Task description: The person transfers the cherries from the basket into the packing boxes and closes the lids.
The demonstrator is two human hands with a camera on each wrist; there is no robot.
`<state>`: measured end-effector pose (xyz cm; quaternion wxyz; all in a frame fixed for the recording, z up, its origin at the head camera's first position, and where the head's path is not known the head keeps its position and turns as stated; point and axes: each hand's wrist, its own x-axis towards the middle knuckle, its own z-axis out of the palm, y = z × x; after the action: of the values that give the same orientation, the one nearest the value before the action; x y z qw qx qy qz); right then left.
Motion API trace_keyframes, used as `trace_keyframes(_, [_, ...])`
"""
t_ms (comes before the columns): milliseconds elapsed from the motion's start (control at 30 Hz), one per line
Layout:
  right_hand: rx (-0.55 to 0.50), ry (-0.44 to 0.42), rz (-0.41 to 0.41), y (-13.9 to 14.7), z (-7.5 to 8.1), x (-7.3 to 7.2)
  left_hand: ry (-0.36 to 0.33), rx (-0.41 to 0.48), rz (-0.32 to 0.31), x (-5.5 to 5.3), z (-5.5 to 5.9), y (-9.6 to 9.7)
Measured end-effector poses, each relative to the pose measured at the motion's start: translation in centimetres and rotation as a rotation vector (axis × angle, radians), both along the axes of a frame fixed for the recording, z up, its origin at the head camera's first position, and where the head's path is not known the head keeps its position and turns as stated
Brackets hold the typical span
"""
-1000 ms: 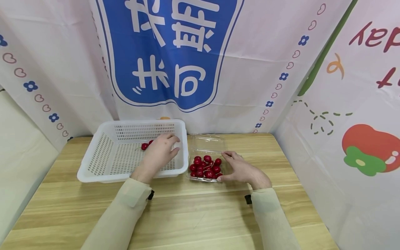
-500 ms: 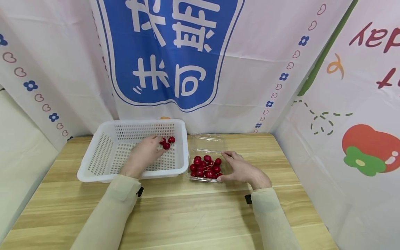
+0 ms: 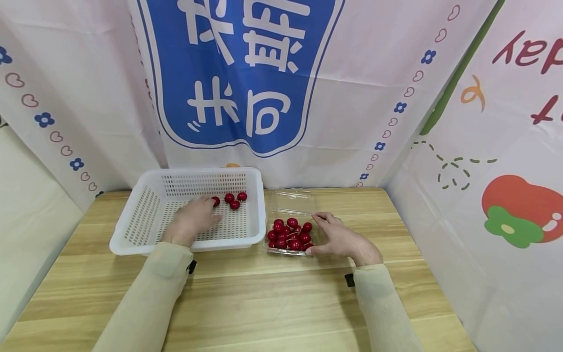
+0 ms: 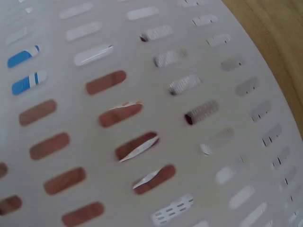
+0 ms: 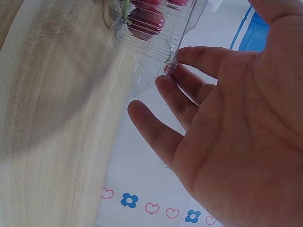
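My left hand reaches into a white plastic basket, thumb apart from the fingers and slightly blurred. A red cherry lies right at its fingertips. Several more cherries, such as one cherry, sit loose to the right on the basket floor. The left wrist view is filled by the slotted basket wall; the hand's contact is hidden there. My right hand rests its fingertips and thumb along the right side of a clear plastic clamshell box of stemmed cherries, fingers extended and loosely bent.
The box's clear lid lies folded back behind it. Basket and box stand side by side on a wooden table. A printed cloth hangs close behind them, and another printed wall stands on the right.
My left hand has drawn left within the basket, from near its right end, uncovering several cherries at the right. The right hand and the box have stayed put.
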<state>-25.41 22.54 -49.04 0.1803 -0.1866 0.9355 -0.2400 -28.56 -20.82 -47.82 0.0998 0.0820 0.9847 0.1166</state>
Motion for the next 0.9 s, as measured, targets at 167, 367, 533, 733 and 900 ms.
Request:
trace_keyframes(167, [-0.005,0.000,0.004,0.0,0.0,0.0,-0.008,-0.021,-0.014,-0.9,-1.3,-0.9])
trace_keyframes(367, [-0.011,0.000,0.004,0.1,0.0,-0.1,0.007,-0.049,-0.004,-0.2,-0.3,-0.6])
trace_keyframes(533, [-0.011,0.007,0.011,0.0,0.0,-0.1,0.003,-0.036,-0.021,0.4,0.2,-0.4])
trace_keyframes(733, [-0.003,0.006,0.006,-0.1,0.2,0.0,-0.045,-0.011,-0.007,0.6,-0.1,-0.5])
trace_keyframes(900, [0.005,0.005,0.004,-0.2,0.2,0.1,-0.078,-0.015,-0.007,0.7,0.2,-0.5])
